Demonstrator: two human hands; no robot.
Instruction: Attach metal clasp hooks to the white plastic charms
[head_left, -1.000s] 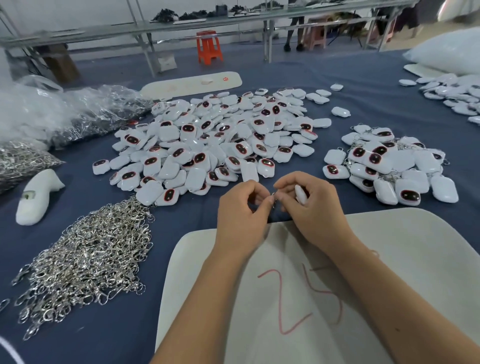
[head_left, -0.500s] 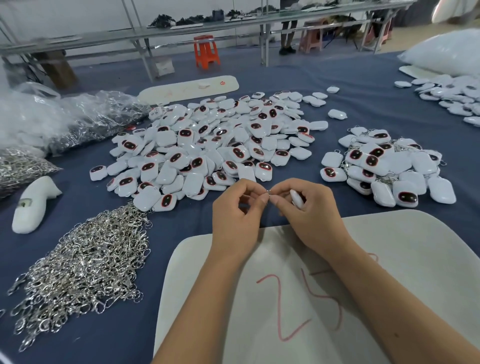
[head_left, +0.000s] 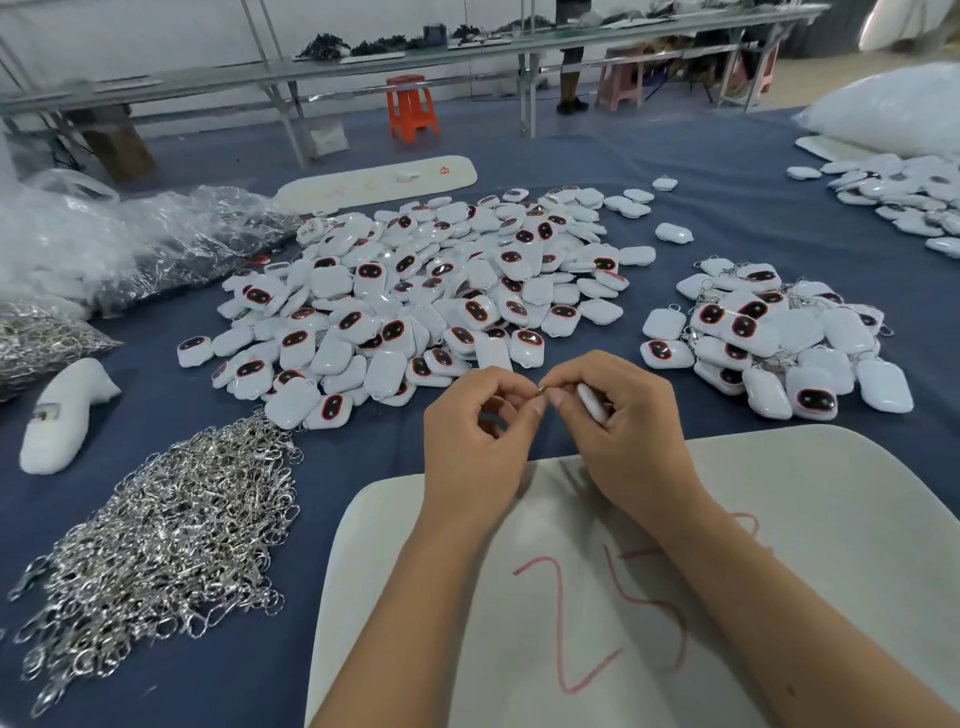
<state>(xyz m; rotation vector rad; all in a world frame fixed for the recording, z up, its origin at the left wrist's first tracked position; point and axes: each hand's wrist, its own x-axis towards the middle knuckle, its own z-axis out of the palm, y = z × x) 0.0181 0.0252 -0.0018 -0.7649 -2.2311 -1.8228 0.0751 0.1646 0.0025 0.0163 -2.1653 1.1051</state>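
You have three heaps of white charms on the blue cloth: a large pile (head_left: 415, 296) ahead, a smaller pile (head_left: 779, 338) to your right, another (head_left: 904, 197) far right. One heap of loose clasp hooks (head_left: 156, 540) lies at your left. Your right hand (head_left: 618, 431) curls around one charm (head_left: 592, 401); your left hand (head_left: 475, 441) pinches a small metal piece (head_left: 542, 391) where both sets of fingertips meet.

A blue-covered table (head_left: 727, 171) is spread with a big heap of white charms (head_left: 415, 296), a smaller pile of charms (head_left: 779, 338) to the right (rings attached), a mound of metal clasp hooks (head_left: 156, 545) at left, and a white board (head_left: 831, 519) marked in red nearest the camera.
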